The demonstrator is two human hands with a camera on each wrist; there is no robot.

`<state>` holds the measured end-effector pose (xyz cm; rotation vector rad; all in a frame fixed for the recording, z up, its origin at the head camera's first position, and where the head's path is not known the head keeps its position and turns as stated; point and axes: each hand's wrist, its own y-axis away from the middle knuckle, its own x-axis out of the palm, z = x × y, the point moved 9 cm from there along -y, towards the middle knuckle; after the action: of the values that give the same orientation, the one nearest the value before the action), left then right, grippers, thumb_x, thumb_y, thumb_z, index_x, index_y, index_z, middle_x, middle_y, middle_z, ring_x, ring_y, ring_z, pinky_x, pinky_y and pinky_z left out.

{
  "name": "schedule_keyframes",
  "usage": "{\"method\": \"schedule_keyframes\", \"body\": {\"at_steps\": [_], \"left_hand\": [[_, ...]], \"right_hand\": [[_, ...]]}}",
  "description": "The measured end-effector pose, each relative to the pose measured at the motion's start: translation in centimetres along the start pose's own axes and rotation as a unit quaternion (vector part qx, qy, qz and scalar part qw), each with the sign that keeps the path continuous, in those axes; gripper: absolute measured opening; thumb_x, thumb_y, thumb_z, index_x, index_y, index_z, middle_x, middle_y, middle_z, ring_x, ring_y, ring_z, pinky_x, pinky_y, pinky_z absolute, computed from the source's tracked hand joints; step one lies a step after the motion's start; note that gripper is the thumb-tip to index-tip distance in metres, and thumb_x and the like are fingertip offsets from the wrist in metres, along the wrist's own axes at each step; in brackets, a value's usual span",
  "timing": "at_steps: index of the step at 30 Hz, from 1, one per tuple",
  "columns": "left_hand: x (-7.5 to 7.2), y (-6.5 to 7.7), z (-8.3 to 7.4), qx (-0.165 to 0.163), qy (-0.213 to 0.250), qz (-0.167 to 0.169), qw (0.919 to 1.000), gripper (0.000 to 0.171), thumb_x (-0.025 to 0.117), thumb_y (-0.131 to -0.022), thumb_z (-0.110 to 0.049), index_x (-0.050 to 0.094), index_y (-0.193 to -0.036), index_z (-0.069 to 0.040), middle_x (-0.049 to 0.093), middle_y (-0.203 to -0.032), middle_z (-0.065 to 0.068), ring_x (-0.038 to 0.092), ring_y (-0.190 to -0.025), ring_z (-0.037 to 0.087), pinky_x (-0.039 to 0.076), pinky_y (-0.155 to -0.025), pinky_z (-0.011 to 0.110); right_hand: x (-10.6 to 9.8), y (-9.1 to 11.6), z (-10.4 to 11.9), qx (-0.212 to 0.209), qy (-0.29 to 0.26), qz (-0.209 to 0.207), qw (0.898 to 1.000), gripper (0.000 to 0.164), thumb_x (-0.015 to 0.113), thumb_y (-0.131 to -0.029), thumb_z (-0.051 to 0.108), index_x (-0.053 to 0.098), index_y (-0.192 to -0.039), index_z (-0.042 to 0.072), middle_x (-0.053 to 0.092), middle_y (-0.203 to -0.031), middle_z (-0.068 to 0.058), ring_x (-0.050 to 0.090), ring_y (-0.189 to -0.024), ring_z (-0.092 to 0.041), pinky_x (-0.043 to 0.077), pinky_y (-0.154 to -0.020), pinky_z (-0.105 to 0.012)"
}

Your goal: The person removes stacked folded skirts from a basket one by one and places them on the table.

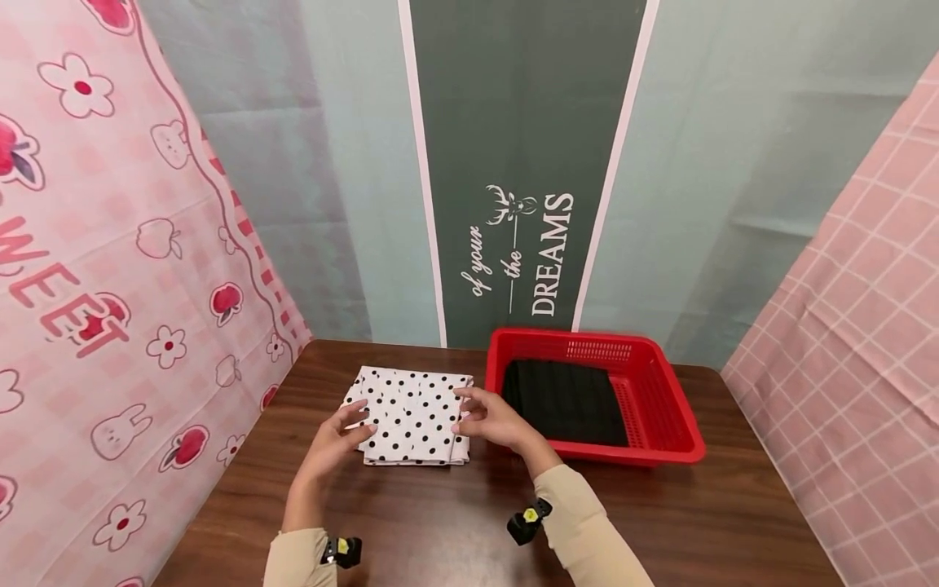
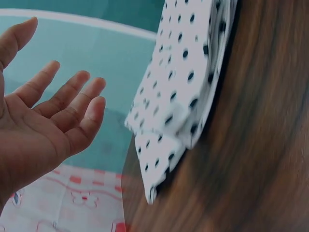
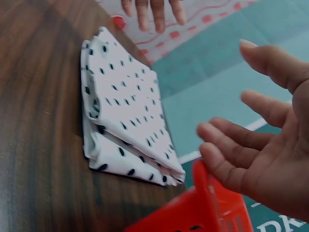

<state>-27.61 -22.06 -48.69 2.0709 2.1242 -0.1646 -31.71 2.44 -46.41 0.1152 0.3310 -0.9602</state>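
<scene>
A white cloth with black polka dots (image 1: 412,416) lies folded into a flat, roughly square bundle on the table. Its layered edges show in the left wrist view (image 2: 181,72) and the right wrist view (image 3: 128,104). Above its left side hovers my left hand (image 1: 336,440), fingers spread and loosely bent, holding nothing. My right hand (image 1: 495,417) is over the cloth's right edge, between it and the basket, likewise with relaxed fingers around nothing. Both wrist views show the hands apart from the cloth, palms visible.
A red plastic basket (image 1: 678,408) stands right of the cloth, with folded black fabric (image 1: 565,401) inside. The brown wooden table (image 1: 455,522) extends in front. Printed curtains (image 1: 293,204) hang at the back and both sides.
</scene>
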Motion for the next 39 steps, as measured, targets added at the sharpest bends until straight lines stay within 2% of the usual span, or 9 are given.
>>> {"method": "schedule_keyframes", "body": {"at_steps": [4,7,11,13,15,22,28,33,39], "left_hand": [[2.2,0.0,-0.8,0.017,0.016,0.015,0.9996,0.052,0.065,-0.086,-0.009,0.047,-0.134,-0.003,0.05,-0.126,0.021,0.056,-0.103,0.029,0.043,-0.084,0.038],[3.4,0.3,-2.2,0.025,0.031,0.024,0.9989,0.051,0.066,-0.086,-0.006,0.047,-0.134,-0.002,0.051,-0.125,0.021,0.056,-0.104,0.03,0.043,-0.085,0.037],[4.9,-0.1,-2.9,0.038,0.036,0.036,0.998,0.051,0.066,-0.085,-0.004,0.048,-0.133,-0.001,0.051,-0.125,0.022,0.056,-0.106,0.032,0.044,-0.087,0.04],[5.6,-0.6,-2.5,0.046,0.038,0.041,0.9974,0.051,0.067,-0.085,-0.006,0.049,-0.132,-0.003,0.052,-0.125,0.021,0.056,-0.106,0.031,0.045,-0.085,0.041],[6.3,-0.8,-2.7,0.051,0.043,0.047,0.9967,0.05,0.067,-0.085,-0.007,0.05,-0.132,-0.003,0.052,-0.125,0.021,0.055,-0.107,0.033,0.045,-0.084,0.041],[8.3,-0.9,-4.1,0.061,0.064,0.07,0.9936,0.051,0.066,-0.084,-0.001,0.048,-0.132,0.0,0.052,-0.124,0.023,0.051,-0.111,0.04,0.045,-0.087,0.043],[10.8,-0.2,-7.1,0.071,0.07,0.109,0.989,0.051,0.063,-0.085,0.0,0.045,-0.133,0.006,0.048,-0.126,0.028,0.051,-0.111,0.04,0.045,-0.087,0.042],[12.4,-0.1,-8.1,0.082,0.064,0.129,0.9861,0.052,0.062,-0.085,0.0,0.044,-0.133,0.006,0.047,-0.127,0.028,0.05,-0.112,0.04,0.045,-0.087,0.043],[13.8,-0.8,-8.7,0.091,0.064,0.144,0.9833,0.053,0.062,-0.086,-0.002,0.042,-0.135,0.004,0.047,-0.129,0.026,0.049,-0.113,0.039,0.045,-0.088,0.041]], "right_hand": [[-0.7,1.2,0.2,-0.006,0.024,0.033,0.999,0.057,0.072,-0.08,0.012,0.049,-0.132,0.003,0.056,-0.111,-0.013,0.056,-0.099,-0.03,0.049,-0.081,-0.033],[-1.4,2.0,1.0,0.0,0.036,0.049,0.998,0.057,0.071,-0.08,0.015,0.05,-0.131,0.003,0.056,-0.114,-0.014,0.056,-0.101,-0.03,0.048,-0.082,-0.034],[-2.6,2.7,1.1,0.008,0.05,0.057,0.997,0.056,0.072,-0.081,0.014,0.049,-0.131,0.003,0.054,-0.116,-0.017,0.054,-0.103,-0.036,0.047,-0.085,-0.039],[-3.2,2.9,0.6,0.011,0.057,0.059,0.997,0.056,0.072,-0.08,0.013,0.049,-0.131,0.003,0.054,-0.116,-0.019,0.053,-0.103,-0.038,0.046,-0.087,-0.04],[-3.8,3.3,0.7,0.016,0.065,0.064,0.996,0.057,0.071,-0.081,0.013,0.048,-0.132,0.002,0.052,-0.117,-0.02,0.052,-0.105,-0.039,0.046,-0.087,-0.04],[-6.2,4.5,0.6,0.03,0.091,0.072,0.993,0.058,0.07,-0.082,0.02,0.047,-0.133,0.003,0.054,-0.117,-0.016,0.055,-0.103,-0.032,0.046,-0.086,-0.039],[-8.9,5.7,-0.6,0.053,0.078,0.061,0.994,0.058,0.069,-0.083,0.02,0.047,-0.134,0.005,0.054,-0.119,-0.017,0.055,-0.106,-0.034,0.046,-0.086,-0.04],[-10.9,6.8,-1.4,0.058,0.05,0.053,0.996,0.059,0.067,-0.085,0.018,0.043,-0.137,0.003,0.051,-0.124,-0.021,0.053,-0.107,-0.034,0.047,-0.085,-0.041],[-13.2,7.7,-2.2,0.07,0.032,0.033,0.996,0.06,0.068,-0.084,0.02,0.043,-0.138,0.007,0.05,-0.125,-0.018,0.048,-0.112,-0.035,0.048,-0.084,-0.04]]}}
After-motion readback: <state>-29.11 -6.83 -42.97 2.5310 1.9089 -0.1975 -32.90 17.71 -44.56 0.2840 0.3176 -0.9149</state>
